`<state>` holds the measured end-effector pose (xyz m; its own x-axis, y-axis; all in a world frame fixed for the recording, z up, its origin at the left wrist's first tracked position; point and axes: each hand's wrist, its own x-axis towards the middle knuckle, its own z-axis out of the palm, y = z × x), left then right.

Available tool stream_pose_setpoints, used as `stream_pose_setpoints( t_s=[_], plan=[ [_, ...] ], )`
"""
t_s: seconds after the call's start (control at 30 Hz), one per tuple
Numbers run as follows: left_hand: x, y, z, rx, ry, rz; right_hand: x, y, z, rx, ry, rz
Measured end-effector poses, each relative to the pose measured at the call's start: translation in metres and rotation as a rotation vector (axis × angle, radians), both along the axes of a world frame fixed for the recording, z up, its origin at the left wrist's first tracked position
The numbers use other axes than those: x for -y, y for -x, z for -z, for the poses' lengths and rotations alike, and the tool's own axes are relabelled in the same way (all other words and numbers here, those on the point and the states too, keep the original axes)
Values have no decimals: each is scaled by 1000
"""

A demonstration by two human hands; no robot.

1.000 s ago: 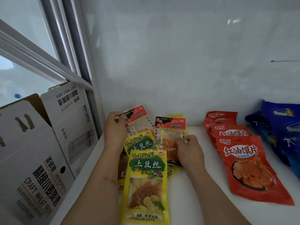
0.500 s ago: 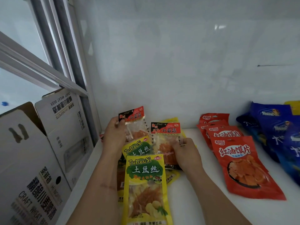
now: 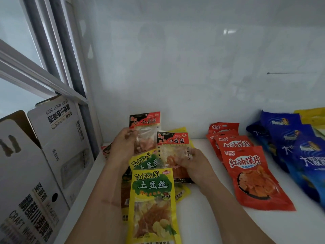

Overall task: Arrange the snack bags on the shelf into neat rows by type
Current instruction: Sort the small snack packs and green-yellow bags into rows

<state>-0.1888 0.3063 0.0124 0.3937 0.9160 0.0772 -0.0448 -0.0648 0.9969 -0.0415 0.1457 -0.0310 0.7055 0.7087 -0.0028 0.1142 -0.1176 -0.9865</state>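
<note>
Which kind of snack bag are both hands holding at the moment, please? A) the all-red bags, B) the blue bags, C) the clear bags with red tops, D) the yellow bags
C: the left hand grips one clear bag with a red top and the right hand grips another, while the yellow bags, red bags and blue bags lie on the shelf.

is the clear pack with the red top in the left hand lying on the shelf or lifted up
Lifted. The left hand grips the red-topped clear pack by its side, and its header stands up against the back wall, above the yellow packs lying on the shelf.
</note>
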Motion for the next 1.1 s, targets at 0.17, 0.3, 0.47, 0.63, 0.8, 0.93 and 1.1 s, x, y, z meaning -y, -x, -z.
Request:
stream_pose_setpoints(
  t_s=[0.17,0.3,0.47,0.63,0.8,0.93,1.1],
  plan=[
    [2,-1,-7,62,-66,-124,-10,-12,-6,125,49,63],
    [2,-4,-15,138,-64,-214,-22,-22,-7,230,106,90],
    [-11,-2,-10,194,-9,-257,-26,-29,-5,208,117,125],
    [-16,-2,-16,274,88,-255,-32,-23,-5,83,14,38],
    [-15,1,-23,244,130,-195,-36,-15,-4,6,-48,-74],
    [-10,-8,-25,246,119,-161,-26,-24,-14,-6,-95,-57],
    [-5,-29,-24,213,52,-114,-13,-50,-25,82,-97,69]
  ],
)
